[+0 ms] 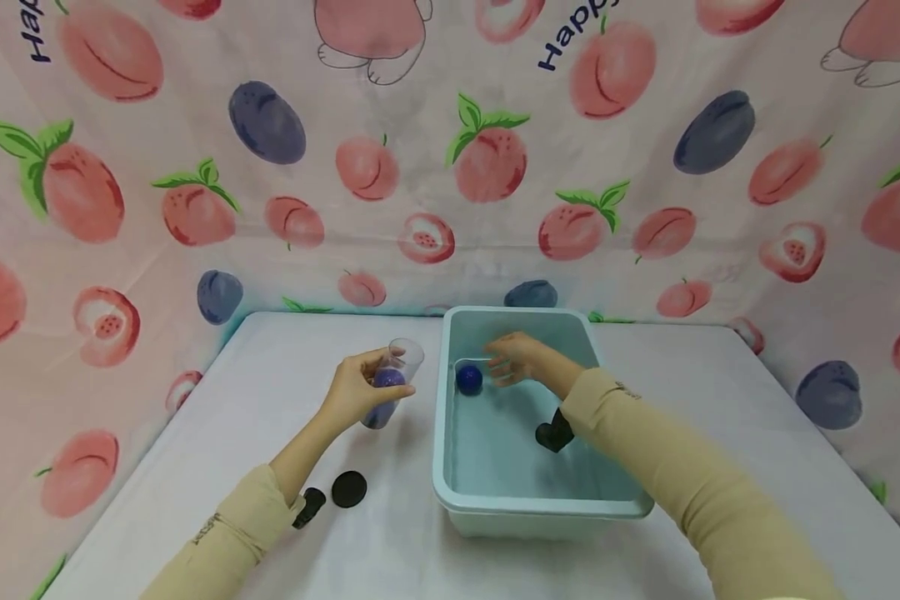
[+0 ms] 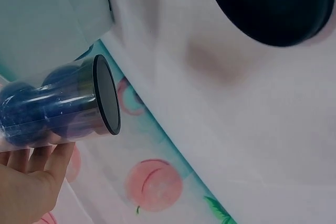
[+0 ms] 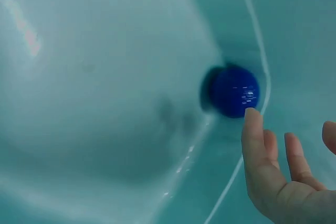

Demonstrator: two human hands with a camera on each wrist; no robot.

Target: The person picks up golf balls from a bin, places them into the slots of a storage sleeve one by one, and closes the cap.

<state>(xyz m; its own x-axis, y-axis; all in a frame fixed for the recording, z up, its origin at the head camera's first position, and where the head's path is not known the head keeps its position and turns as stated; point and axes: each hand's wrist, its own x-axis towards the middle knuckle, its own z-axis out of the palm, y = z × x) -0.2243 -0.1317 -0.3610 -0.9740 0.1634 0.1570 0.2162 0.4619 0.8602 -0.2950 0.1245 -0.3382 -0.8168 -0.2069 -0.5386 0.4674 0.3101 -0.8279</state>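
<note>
My left hand grips a clear plastic tube that tilts above the table, left of the bin. Blue balls sit inside it, and a black cap closes its lower end; the top end looks uncovered. Inside the light blue bin, one dark blue ball lies in the far left corner. Just right of that ball hovers my right hand, its fingers loosely bent and nothing in them. In the right wrist view, the fingertips come close to the ball; whether they touch it I cannot tell.
A round black lid lies on the white table near my left forearm. Beside it is a black strap-like piece, apparently at the left wrist. Another black piece shows under my right cuff. A fruit-print cloth hangs behind the table.
</note>
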